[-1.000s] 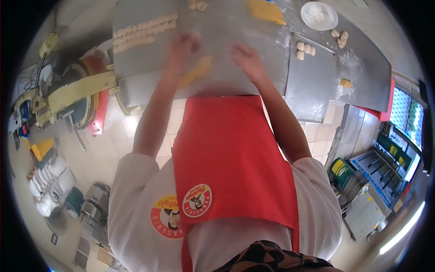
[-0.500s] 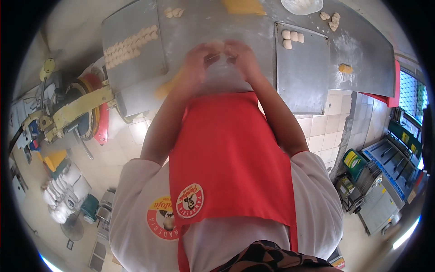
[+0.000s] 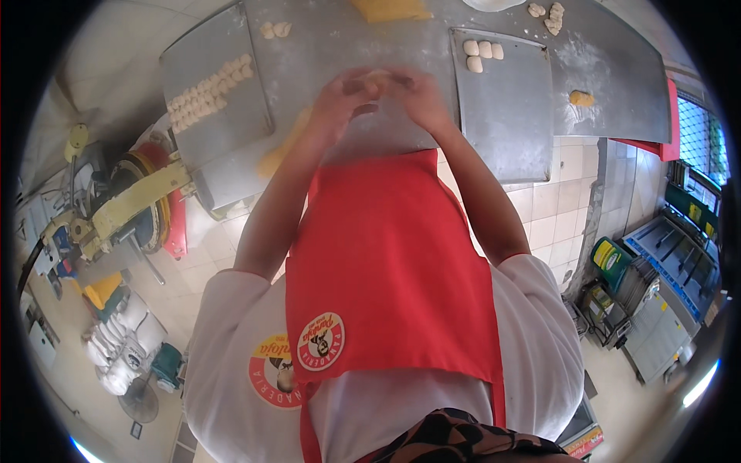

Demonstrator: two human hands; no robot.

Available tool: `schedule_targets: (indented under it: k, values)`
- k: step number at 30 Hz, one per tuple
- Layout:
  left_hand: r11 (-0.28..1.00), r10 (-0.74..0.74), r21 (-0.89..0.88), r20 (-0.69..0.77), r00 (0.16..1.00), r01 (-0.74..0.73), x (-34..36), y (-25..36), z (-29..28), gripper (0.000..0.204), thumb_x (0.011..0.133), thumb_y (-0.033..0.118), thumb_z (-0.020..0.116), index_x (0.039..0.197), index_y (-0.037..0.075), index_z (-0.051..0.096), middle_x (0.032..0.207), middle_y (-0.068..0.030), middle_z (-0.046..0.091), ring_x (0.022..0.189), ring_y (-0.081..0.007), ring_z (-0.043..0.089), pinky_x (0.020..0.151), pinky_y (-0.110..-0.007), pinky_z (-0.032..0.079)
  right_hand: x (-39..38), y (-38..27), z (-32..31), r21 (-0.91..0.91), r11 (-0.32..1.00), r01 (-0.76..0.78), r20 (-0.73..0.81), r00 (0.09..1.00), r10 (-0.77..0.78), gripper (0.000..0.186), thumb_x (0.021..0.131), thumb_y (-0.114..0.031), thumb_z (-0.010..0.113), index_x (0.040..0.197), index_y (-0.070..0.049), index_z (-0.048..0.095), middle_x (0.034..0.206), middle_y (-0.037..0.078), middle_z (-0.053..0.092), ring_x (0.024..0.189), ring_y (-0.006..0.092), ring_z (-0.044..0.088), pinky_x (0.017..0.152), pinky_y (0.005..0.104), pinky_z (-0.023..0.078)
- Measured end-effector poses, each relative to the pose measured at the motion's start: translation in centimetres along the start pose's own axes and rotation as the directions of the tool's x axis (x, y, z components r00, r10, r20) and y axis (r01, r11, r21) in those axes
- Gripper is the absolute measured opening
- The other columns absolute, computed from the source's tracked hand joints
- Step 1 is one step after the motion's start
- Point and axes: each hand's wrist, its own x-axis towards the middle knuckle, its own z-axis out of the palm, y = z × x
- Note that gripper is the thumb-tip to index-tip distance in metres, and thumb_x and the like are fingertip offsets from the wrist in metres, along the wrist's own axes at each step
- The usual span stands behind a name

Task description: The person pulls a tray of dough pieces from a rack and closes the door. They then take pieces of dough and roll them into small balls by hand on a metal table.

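Note:
My left hand (image 3: 340, 104) and my right hand (image 3: 418, 100) meet over the steel worktable (image 3: 340, 38), fingers curled around a small piece of dough (image 3: 377, 80), mostly hidden by them. A yellow patch (image 3: 279, 154), too blurred to identify, lies under and beside my left wrist. Beyond my hands, a yellow sheet (image 3: 390, 9) sits at the far side near a few dough pieces (image 3: 276, 30). The left tray (image 3: 228, 127) bears rows of pale dough pieces (image 3: 208, 92); the right tray (image 3: 505, 123) has several dough balls (image 3: 484, 49) at its far end.
Past the right tray are more dough pieces (image 3: 554, 17), flour and a yellow lump (image 3: 580, 99), with part of a white bowl (image 3: 492, 4) farther back. A cream-painted machine (image 3: 135, 189) adjoins the table at left. A red apron (image 3: 390, 255) covers my front.
Since a second ago my hands have come together from apart and closed around the dough. The table and trays appear shifted up and leftward as the view moved.

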Motion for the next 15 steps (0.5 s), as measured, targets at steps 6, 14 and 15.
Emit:
schedule_targets:
  k: [6,14,15]
  values:
    - [0.989,0.061,0.134,0.036,0.997,-0.065,0.5,-0.6,-0.4,0.030,0.099,0.016,0.069,0.122,-0.002,0.063,0.113,-0.0083,0.067,0.101,-0.0183,0.069,0.087,-0.036,0.060,-1.3,-2.9,-0.6,0.320,0.940,-0.123,0.044,0.992,0.115,0.033,0.094,-0.020,0.075,0.119,0.001,0.071,0.099,0.007,0.074,0.090,0.0148,0.069,0.077,0.0293,0.055]
    - [0.910,0.188,0.381,-0.022,0.982,-0.165,1.2,-2.6,-0.1,0.026,0.098,0.011,0.068,0.118,-0.006,0.066,0.103,-0.0115,0.069,0.095,-0.0195,0.071,0.082,-0.032,0.063,-0.2,-1.0,-1.4,0.089,0.966,-0.243,0.024,0.970,0.241,0.030,0.090,-0.022,0.079,0.108,0.002,0.075,0.093,0.008,0.075,0.082,0.0133,0.068,0.072,0.0266,0.054]
    - [0.916,0.148,0.386,-0.056,0.987,-0.115,1.5,-2.8,-0.1,0.025,0.098,0.010,0.068,0.117,-0.007,0.067,0.103,-0.0119,0.069,0.094,-0.0197,0.071,0.081,-0.032,0.064,-0.1,-0.9,-1.4,0.167,0.933,-0.318,0.046,0.948,0.315,0.029,0.090,-0.021,0.079,0.107,0.002,0.076,0.092,0.008,0.076,0.081,0.0132,0.068,0.072,0.0266,0.054]
